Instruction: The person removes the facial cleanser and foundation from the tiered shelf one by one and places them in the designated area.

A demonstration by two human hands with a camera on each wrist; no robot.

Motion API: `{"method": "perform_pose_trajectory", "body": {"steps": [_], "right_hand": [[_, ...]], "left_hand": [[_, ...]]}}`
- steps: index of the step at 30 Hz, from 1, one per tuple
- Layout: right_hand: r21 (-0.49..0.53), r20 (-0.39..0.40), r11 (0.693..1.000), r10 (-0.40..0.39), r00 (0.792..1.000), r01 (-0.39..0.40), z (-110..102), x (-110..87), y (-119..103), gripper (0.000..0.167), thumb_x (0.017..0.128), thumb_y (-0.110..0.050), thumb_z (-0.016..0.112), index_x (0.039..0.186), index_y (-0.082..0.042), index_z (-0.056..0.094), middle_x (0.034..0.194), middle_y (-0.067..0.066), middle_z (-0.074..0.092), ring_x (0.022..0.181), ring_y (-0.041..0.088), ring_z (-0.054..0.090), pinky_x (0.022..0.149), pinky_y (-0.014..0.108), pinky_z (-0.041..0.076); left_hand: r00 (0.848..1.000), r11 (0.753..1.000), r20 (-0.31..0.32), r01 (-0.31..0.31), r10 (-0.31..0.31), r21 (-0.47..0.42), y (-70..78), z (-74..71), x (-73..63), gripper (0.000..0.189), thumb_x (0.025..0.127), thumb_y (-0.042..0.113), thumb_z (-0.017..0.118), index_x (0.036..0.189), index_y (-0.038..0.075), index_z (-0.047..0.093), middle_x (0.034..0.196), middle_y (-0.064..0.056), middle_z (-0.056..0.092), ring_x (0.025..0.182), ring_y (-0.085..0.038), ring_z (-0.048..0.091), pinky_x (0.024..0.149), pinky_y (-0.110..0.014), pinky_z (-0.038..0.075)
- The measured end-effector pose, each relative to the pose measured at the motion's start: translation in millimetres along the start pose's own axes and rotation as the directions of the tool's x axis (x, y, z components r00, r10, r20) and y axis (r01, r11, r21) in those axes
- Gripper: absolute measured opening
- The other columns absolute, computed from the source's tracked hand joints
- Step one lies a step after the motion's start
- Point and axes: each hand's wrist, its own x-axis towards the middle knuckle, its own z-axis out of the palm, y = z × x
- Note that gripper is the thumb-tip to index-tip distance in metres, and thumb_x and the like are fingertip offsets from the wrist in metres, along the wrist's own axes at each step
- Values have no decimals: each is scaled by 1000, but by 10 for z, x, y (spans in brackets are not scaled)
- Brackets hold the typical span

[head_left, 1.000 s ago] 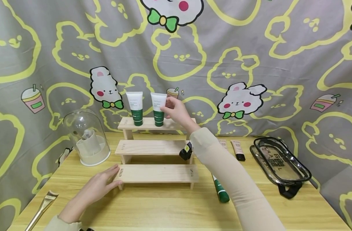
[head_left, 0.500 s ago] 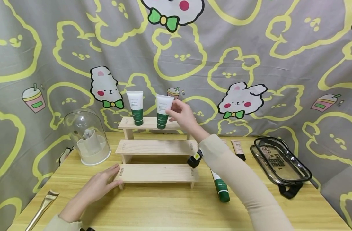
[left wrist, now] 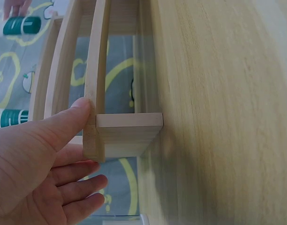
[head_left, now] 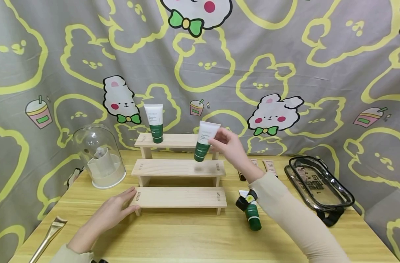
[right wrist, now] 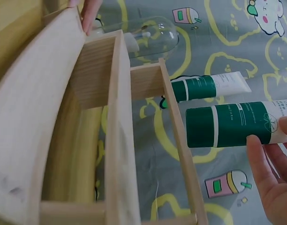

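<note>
In the head view my right hand [head_left: 232,149] pinches a white and green squeeze tube [head_left: 204,141] near its flat white end. The tube tilts, green cap down, over the middle step of a three-step wooden display stand [head_left: 178,197]. Thumb and fingers hold it likewise in the right wrist view, where the green cap [right wrist: 200,127] points at the stand. A matching squeeze tube [head_left: 155,124] stands upright on the top step at the left. My left hand [head_left: 109,210] grips the left end of the lowest step, its thumb and forefinger at the board's corner in the left wrist view.
Right of the stand lies another green and white tube [head_left: 253,216], partly behind the wrist camera. Two small pink tubes lie behind the right arm. A clear black-trimmed case [head_left: 319,186] sits far right. A glass dome [head_left: 98,157] and a gold-coloured tool [head_left: 49,237] are at left.
My right hand has lifted the squeeze tube off the top step and moved it right and down toward the middle step, tilting it. The left hand stays at the stand's end.
</note>
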Motion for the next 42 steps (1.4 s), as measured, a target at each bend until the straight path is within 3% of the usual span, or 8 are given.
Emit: {"method": "perform_pose_trajectory", "body": {"steps": [9,21,35,42], "right_hand": [[-38,-8,999,20,1000,-20,-360,-402,160,29,89,-9,62,114,4,54,101,18,60,85,21,61,69,41,56],[-72,-118,993,84,989,-93,-819,-873,500,33,90,-10,60,115,9,51,95,10,59,83,14,59,66,34,56],[-131,-250,952,237,939,-276,-1253,-1353,779,37,92,-12,57,116,15,46,91,8,58,78,7,59,62,33,56],[-188,-243,899,347,906,-395,-1470,-1487,945,43,93,-15,56,120,18,43,92,11,61,75,8,58,63,37,56]], "left_hand": [[1000,1000,-10,-4,4,2,-3,3,-10,54,84,27,68,119,-11,55,127,-27,47,112,-43,49,91,-54,40],[1000,1000,-5,5,-5,1,10,-6,-15,55,84,28,67,119,-11,54,128,-27,47,112,-43,48,92,-54,40],[1000,1000,-8,-5,5,2,-10,7,6,54,84,27,67,120,-11,54,129,-27,46,113,-43,48,92,-54,39],[1000,1000,-6,-7,7,-1,-5,8,8,54,84,27,67,120,-11,54,129,-27,46,113,-43,47,92,-55,39]]}}
